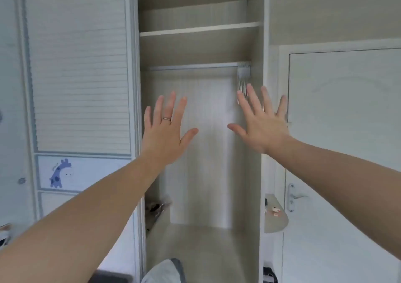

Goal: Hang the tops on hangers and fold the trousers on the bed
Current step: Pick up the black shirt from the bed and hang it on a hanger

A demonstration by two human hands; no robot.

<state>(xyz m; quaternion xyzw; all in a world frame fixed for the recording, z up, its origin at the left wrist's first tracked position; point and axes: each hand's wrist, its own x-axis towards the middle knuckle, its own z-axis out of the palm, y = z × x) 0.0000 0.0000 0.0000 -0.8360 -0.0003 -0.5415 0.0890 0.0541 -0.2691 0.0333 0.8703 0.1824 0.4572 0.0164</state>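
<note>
We hold our left hand (167,131) and right hand (262,124), fingers spread and empty, below the silver wardrobe rail (191,66), pale wire hangers (243,72) bunched bare at its right end, no clothes visible, nothing yet hung.

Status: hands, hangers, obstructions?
Left hand, right hand open, empty. Pale thin hangers bunched at right end of metal wardrobe rail. No tops in view.

open wardrobe (206,174) with shelf (199,29); giraffe sticker (59,173) left; door handle (291,197) right

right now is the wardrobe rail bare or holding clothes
No clothes: only empty hangers bunched at the right end of the rail.
</note>
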